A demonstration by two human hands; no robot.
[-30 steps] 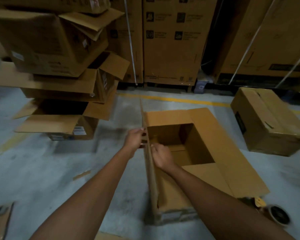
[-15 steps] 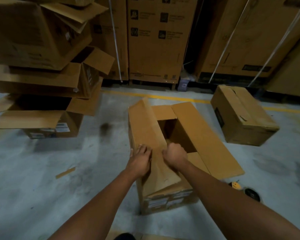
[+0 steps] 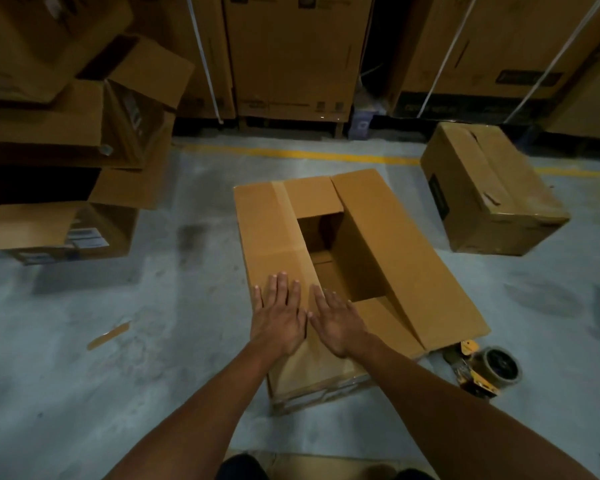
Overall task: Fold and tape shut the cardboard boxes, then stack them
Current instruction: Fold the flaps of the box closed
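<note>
A long brown cardboard box (image 3: 409,258) stands on the concrete floor in the middle of the head view. Its left long flap (image 3: 271,230) lies folded down flat over the top. The right long flap slopes outward, leaving a dark gap into the box. My left hand (image 3: 279,315) presses flat on the near end of the left flap, fingers straight. Beside it, my right hand (image 3: 336,318) lies flat with spread fingers on the flap's inner edge. A tape dispenser (image 3: 489,368) with a dark roll lies on the floor by the box's near right corner.
A stack of open cardboard boxes (image 3: 59,140) rises at the left. A closed box (image 3: 492,192) sits at the right. Tall strapped cartons (image 3: 291,53) line the back behind a yellow floor line. A strip of tape (image 3: 109,336) lies on the floor at the left.
The left flap went from upright to flat on the box top. Both hands let go of its edge and now press on it with straight fingers.
</note>
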